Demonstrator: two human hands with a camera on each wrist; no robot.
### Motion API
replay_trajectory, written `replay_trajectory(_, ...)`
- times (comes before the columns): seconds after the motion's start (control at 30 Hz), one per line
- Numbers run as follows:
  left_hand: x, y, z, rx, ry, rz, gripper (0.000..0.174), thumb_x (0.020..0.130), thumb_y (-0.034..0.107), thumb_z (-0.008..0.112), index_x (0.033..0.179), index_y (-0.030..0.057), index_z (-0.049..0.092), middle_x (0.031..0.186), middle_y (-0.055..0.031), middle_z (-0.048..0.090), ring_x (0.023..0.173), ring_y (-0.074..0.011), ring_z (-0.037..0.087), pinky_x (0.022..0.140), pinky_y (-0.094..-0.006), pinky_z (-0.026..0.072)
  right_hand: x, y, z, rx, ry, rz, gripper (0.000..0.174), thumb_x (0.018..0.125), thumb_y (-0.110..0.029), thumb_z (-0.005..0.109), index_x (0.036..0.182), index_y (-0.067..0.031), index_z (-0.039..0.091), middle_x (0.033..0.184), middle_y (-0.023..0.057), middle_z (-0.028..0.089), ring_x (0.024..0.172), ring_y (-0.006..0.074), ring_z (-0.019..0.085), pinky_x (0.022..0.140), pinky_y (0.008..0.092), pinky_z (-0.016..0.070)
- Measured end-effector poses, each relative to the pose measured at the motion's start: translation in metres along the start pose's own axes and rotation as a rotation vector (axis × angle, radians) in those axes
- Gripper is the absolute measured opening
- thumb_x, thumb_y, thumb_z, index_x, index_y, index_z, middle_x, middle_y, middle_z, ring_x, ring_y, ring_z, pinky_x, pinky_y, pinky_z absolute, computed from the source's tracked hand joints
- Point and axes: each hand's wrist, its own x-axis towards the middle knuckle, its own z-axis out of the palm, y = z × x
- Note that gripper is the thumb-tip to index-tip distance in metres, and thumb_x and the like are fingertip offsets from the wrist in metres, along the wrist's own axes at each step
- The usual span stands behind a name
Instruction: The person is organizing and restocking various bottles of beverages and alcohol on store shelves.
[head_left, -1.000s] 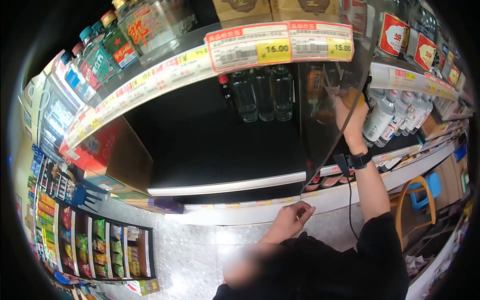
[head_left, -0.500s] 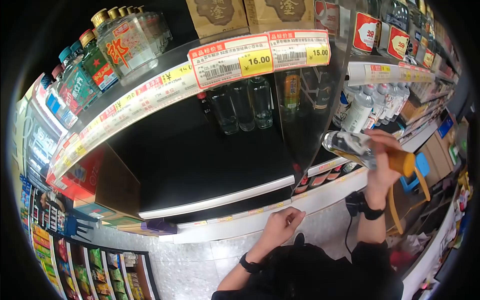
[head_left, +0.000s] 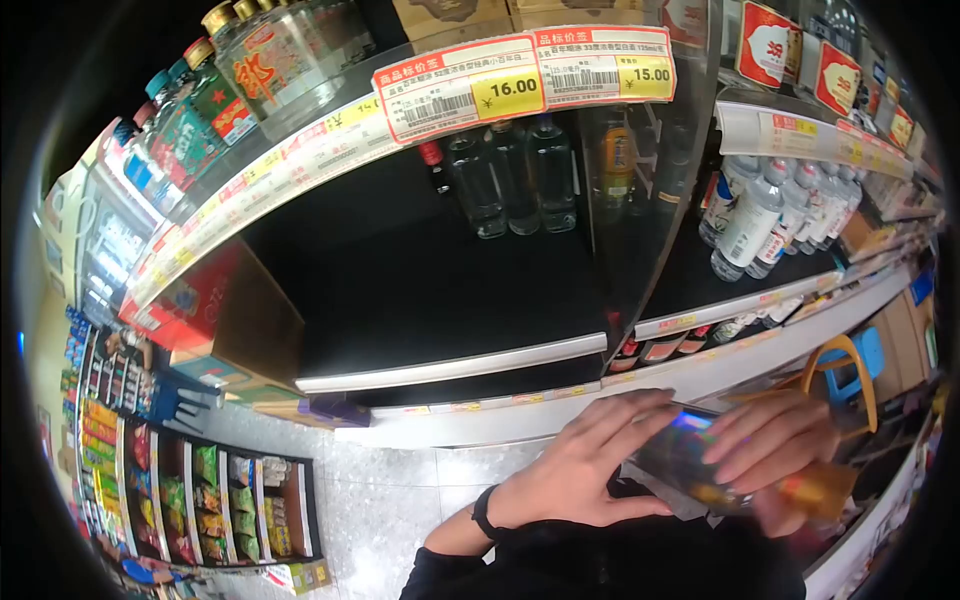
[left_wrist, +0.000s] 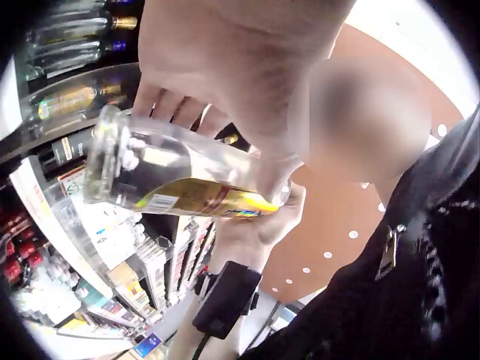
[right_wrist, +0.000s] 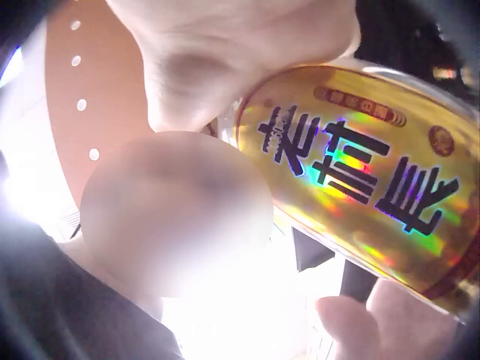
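A clear glass liquor bottle [head_left: 672,455] lies tilted between my two hands, low at the right in the head view. My right hand [head_left: 775,445] grips it toward its gold-orange cap [head_left: 822,488]. Around the base end is my left hand [head_left: 575,470], fingers over the top and thumb beneath. The bottle's thick glass base [left_wrist: 105,161] points away from the right hand in the left wrist view. A gold label [right_wrist: 360,172] with large dark characters fills much of the right wrist view. Part of the bottle is hidden behind the right fingers.
Ahead is a dark shelf [head_left: 430,300] with several clear bottles [head_left: 515,185] at its back. A transparent divider [head_left: 650,270] separates it from white-labelled bottles [head_left: 750,230]. Price tags [head_left: 460,95] line the upper shelf edge. A wooden chair [head_left: 850,370] stands at the right.
My right hand has brought the bottle from the shelf bay right of the divider down toward my body. My left hand has moved right and taken hold of its base end.
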Motion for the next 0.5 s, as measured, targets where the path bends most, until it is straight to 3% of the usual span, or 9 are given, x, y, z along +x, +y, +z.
replay_trajectory(0.07,0.002,0.0,-0.003,0.047,-0.006,-0.007,0.074,0.07,0.025,0.085,0.131,-0.0019,0.053,0.133,-0.0218,0.056,0.124,-0.0386,0.055,0.1,-0.0457,0.0447,0.013,0.011,0.005,0.025,-0.115,-0.044,0.024,0.08,-0.029,0.076,0.083,-0.0057,0.07,0.085,0.0088,0.073,0.083,0.0279,0.073,0.078,0.0434,0.0609)
replay_trajectory(0.13,-0.001,0.002,-0.011,0.12,0.014,-0.054,0.07,0.07,0.013,0.079,0.133,-0.0021,0.052,0.133,-0.0214,0.056,0.125,-0.039,0.055,0.103,-0.0468,0.0449,0.025,0.016,0.02,0.001,-0.059,-0.059,0.014,0.076,-0.02,0.071,0.081,-0.0063,0.07,0.084,0.0076,0.073,0.081,0.0268,0.073,0.077,0.0413,0.0614)
replay_trajectory(0.3,-0.018,0.009,-0.044,0.29,0.075,-0.091,0.067,0.07,0.006,0.076,0.133,-0.0011,0.055,0.132,-0.0217,0.057,0.126,-0.0397,0.054,0.105,-0.0484,0.0454,0.054,0.05,0.054,0.013,-0.127,-0.3,0.009,0.074,-0.009,0.072,0.079,-0.003,0.071,0.083,0.0075,0.072,0.081,0.0255,0.073,0.077,0.0403,0.0613)
replay_trajectory(0.37,-0.03,-0.003,-0.057,0.378,0.165,-0.043,0.064,0.066,0.005,0.077,0.127,-0.0019,0.059,0.131,-0.0221,0.058,0.125,-0.0406,0.056,0.101,-0.0476,0.0495,0.071,0.057,0.068,-0.115,-0.111,-0.407,0.014,0.067,-0.015,0.069,0.078,-0.0062,0.068,0.084,0.0048,0.072,0.08,0.0214,0.073,0.078,0.0372,0.0609)
replay_trajectory(0.43,-0.041,-0.016,-0.069,0.385,0.218,-0.011,0.064,0.06,0.002,0.075,0.123,-0.0033,0.062,0.13,-0.0243,0.058,0.121,-0.0415,0.059,0.094,-0.0461,0.0541,0.087,0.062,0.083,-0.167,-0.091,-0.424,0.015,0.067,-0.015,0.069,0.078,-0.0055,0.067,0.084,0.0057,0.072,0.083,0.0232,0.072,0.078,0.0387,0.061)
replay_trajectory(0.5,-0.05,-0.028,-0.089,0.411,0.386,0.029,0.072,0.059,0.0,0.074,0.13,0.0055,0.059,0.129,-0.0209,0.06,0.12,-0.0407,0.059,0.094,-0.0448,0.0548,0.109,0.066,0.101,-0.306,0.009,-0.35,0.017,0.067,-0.015,0.068,0.081,-0.0051,0.066,0.086,0.008,0.071,0.087,0.0274,0.07,0.077,0.0401,0.0611)
